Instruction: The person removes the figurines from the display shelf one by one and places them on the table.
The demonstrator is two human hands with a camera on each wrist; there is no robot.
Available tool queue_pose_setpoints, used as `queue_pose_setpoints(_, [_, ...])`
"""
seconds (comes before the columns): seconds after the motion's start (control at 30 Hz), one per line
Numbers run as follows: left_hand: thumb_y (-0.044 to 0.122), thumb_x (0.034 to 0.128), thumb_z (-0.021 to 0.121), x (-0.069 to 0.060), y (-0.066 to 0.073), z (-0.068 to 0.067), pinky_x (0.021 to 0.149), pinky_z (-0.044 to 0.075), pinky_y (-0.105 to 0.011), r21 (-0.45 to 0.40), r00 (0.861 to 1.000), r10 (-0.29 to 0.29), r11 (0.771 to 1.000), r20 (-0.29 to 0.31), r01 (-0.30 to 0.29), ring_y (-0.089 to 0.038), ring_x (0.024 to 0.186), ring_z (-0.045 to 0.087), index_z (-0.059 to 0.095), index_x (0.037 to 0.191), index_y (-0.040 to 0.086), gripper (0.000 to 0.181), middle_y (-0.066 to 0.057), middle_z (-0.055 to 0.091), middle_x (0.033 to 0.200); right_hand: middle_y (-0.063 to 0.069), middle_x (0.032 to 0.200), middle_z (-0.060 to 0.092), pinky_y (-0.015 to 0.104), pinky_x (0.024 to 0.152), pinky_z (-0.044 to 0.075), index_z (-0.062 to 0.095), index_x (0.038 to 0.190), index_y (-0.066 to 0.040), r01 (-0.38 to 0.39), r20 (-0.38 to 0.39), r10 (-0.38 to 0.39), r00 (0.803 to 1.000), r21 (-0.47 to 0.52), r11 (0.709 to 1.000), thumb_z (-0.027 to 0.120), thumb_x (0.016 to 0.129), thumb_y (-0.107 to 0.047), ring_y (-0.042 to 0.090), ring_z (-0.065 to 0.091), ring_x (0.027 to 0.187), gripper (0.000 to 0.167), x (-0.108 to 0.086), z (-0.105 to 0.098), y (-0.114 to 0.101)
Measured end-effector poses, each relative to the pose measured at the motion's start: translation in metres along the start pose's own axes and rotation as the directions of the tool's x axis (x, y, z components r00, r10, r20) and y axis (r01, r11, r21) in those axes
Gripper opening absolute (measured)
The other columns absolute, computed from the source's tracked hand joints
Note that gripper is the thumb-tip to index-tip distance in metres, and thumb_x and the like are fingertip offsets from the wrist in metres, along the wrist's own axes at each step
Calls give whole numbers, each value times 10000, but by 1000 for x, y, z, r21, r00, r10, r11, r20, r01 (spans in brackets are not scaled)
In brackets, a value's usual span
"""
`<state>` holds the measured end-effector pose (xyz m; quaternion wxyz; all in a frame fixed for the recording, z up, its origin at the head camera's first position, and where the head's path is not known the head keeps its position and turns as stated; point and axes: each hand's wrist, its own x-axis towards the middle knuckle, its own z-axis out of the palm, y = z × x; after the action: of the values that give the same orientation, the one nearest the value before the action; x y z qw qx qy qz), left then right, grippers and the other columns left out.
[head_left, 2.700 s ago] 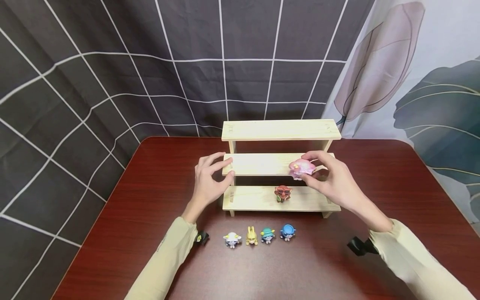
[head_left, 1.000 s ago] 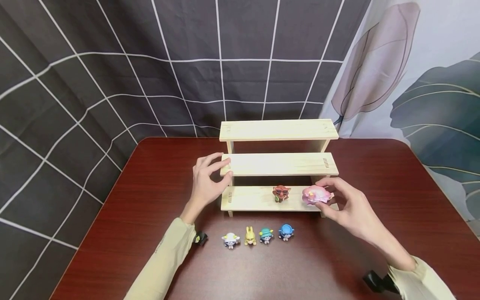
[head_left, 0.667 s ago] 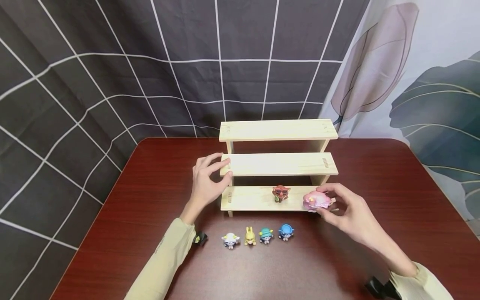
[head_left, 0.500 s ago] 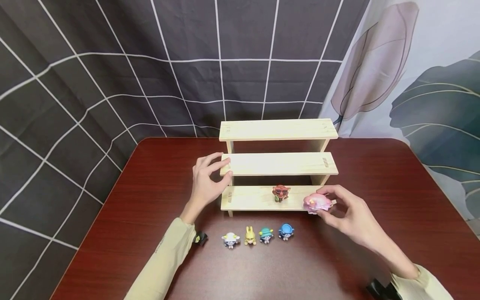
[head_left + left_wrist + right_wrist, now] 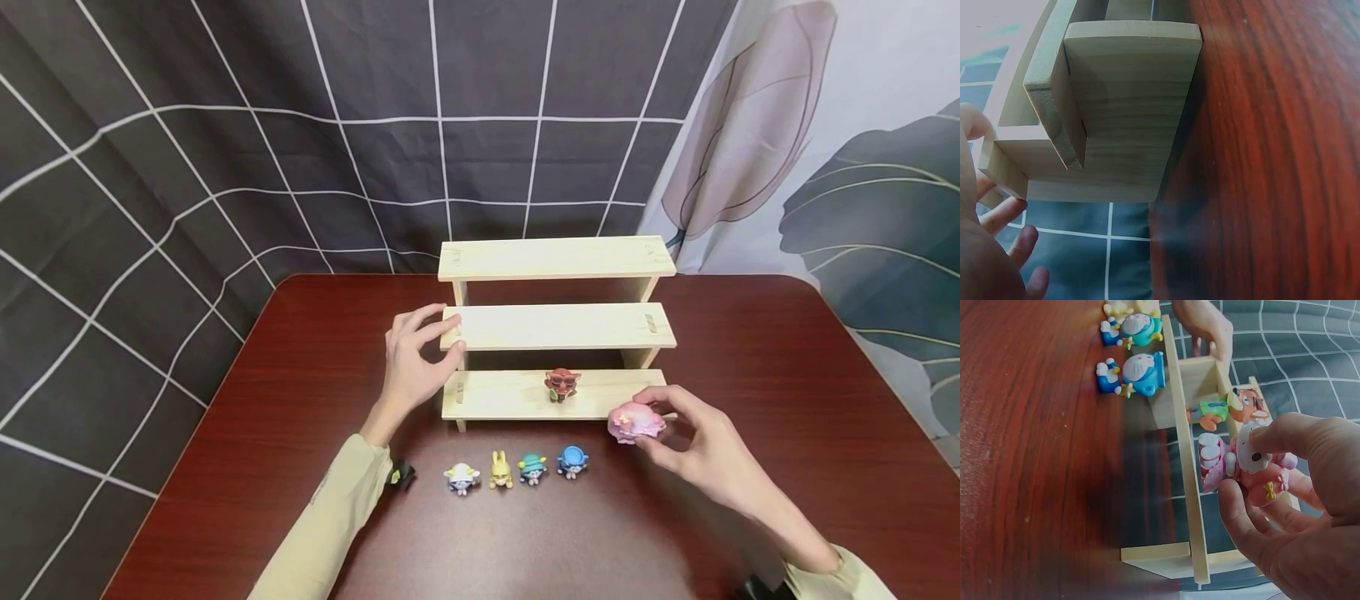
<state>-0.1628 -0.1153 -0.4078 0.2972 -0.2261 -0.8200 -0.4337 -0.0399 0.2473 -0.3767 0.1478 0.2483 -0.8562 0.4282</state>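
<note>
A pink figurine (image 5: 634, 422) is pinched between the thumb and fingers of my right hand (image 5: 705, 442), at the front right of the bottom tier. In the right wrist view, the figurine (image 5: 1254, 462) shows a white face and a small yellow bow. My left hand (image 5: 416, 358) pinches the left end of the middle board of a three-tier wooden shelf (image 5: 558, 325). The left wrist view shows the thumb and fingers on opposite faces of that board (image 5: 1007, 169). On the bottom tier stands a reddish-brown fox-like figurine (image 5: 562, 384) with sunglasses.
On the red-brown table (image 5: 315, 383), in front of the shelf, stand several small figurines in a row: white-hatted (image 5: 461, 479), yellow with long ears (image 5: 500, 471), teal-hatted (image 5: 532, 469) and blue-hatted (image 5: 572, 462). A dark grid-patterned curtain (image 5: 390, 158) hangs behind.
My right hand has carried the pink figurine from the middle tier down to the right, then slightly nearer me past the bottom tier's front edge. My left hand stays on the shelf.
</note>
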Motion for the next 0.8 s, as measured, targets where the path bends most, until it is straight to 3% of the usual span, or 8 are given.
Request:
queue_pose_setpoints(0.23, [197, 795, 766, 0, 0, 0, 841, 317, -539, 9, 1000, 3, 1000, 0, -3, -304, 1070, 520, 785, 1123, 118, 338, -65, 666, 1238, -3, 999, 653, 151, 693, 482, 647, 1108, -89, 16, 11, -16, 1000, 4, 1000, 824, 603, 186, 73, 583, 802, 602, -5, 3, 3])
queue_pose_setpoints(0.57, [207, 784, 772, 0, -2, 1, 841, 309, -542, 0, 1000, 1, 1000, 4, -1, -390, 1068, 528, 785, 1122, 118, 350, -75, 661, 1249, -18, 984, 649, 153, 706, 485, 647, 1099, -91, -20, 23, 20, 1000, 16, 1000, 827, 619, 174, 79, 590, 785, 578, -12, 8, 5])
queue_pose_setpoints(0.8, [211, 787, 770, 0, -1, 0, 844, 312, -530, 6, 1000, -3, 1000, 1, 3, -346, 1073, 522, 786, 1122, 126, 346, -59, 661, 1251, -4, 978, 658, 146, 718, 493, 649, 1096, -70, -3, 28, 2, 1000, 43, 999, 816, 620, 185, 80, 603, 796, 566, -15, 13, 6])
